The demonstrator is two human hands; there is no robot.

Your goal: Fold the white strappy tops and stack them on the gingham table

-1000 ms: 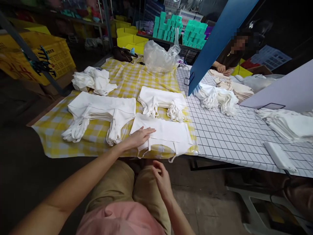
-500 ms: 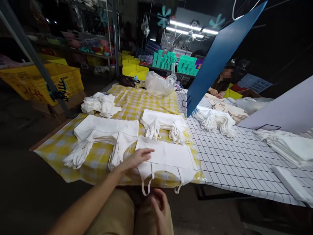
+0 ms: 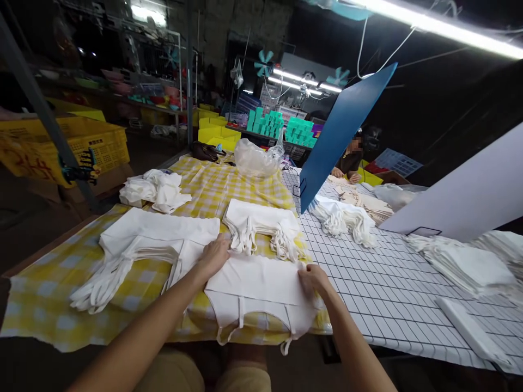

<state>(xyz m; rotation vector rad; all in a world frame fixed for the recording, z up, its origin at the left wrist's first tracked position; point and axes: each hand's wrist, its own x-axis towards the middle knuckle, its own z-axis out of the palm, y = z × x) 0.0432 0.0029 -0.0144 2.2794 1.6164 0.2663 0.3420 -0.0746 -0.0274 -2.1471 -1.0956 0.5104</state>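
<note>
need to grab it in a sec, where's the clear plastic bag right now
In the head view the clear plastic bag sits at the far end of the yellow checked cloth, just left of the tilted blue board and in front of the stacked teal boxes.

A long tube lamp (image 3: 429, 24) at the top right glares white and lights the tabletop (image 3: 392, 294) brightly. The room behind stays dim, nearly black at the right. Wide-angle bending curves the edges, and the near forearms are slightly soft; the white cloth (image 3: 257, 280) looks almost washed out.
</note>
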